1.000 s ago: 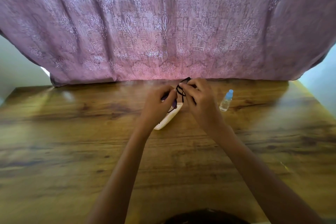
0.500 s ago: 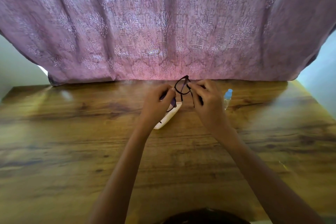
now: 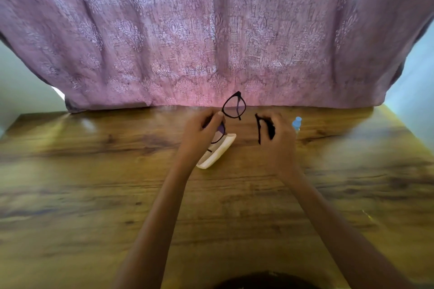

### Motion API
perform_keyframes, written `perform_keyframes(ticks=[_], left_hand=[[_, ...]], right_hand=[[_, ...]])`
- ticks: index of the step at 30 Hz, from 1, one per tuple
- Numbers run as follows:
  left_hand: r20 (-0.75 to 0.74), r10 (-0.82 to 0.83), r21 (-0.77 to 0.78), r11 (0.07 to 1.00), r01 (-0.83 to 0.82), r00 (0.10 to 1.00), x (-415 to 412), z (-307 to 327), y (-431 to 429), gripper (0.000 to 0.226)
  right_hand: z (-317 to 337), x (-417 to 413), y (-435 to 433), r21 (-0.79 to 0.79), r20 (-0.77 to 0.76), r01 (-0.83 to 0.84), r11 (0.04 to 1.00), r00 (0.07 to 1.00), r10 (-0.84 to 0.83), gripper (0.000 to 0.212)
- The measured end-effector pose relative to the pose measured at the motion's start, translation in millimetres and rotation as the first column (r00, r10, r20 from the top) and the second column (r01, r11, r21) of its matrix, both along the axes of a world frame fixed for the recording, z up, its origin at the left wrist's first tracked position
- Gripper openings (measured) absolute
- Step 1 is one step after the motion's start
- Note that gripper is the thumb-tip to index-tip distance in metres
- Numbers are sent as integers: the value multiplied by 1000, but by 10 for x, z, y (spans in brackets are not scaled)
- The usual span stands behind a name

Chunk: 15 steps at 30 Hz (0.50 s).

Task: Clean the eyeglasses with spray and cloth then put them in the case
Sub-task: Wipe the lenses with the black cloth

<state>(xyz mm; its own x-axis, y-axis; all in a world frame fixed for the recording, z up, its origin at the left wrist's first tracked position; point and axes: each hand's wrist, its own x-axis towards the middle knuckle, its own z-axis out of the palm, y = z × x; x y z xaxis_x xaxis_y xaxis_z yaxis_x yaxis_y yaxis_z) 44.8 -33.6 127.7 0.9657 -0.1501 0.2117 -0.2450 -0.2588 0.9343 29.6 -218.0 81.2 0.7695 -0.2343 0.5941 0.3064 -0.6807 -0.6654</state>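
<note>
Both grips pinching: left hand (image 3: pixel 202 137) holds light, fragile eyeglasses (image 3: pixel 238 110) by the rim, right hand (image 3: pixel 280 148) an unidentifiable dark piece (image 3: pixel 271 129).

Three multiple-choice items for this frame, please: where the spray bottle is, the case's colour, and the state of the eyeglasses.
1. The spray bottle stands: A) far left B) just right of the right hand C) at the near edge
2. The case is: A) white B) black C) red
3. The eyeglasses are: A) inside the case B) lying untouched C) held up by the left hand
Key: 1 B, its blue cap shows beside that hand, which grips a dark cloth; 2 A, its pale edge lies below the left hand; 3 C, left fingers grip the frame, one lens standing above them.
</note>
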Motion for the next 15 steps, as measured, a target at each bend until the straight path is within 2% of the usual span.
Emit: perform_keyframes(ticks=[3, 5, 11, 15], left_hand=[[3, -37, -27, 999, 37, 999, 5, 18, 33, 25], [12, -61, -33, 998, 61, 998, 0, 29, 41, 25], [24, -98, -11, 995, 98, 995, 21, 6, 86, 22], [10, -130, -30, 991, 131, 991, 6, 6, 98, 21]], right_hand=[[-257, 61, -159, -48, -228, 11, 999, 973, -21, 13], [-442, 66, -226, -87, -324, -4, 996, 946, -24, 12], [-833, 35, -355, -202, -465, -36, 979, 883, -64, 13], [-837, 16, -375, -239, -563, -65, 969, 822, -84, 9]])
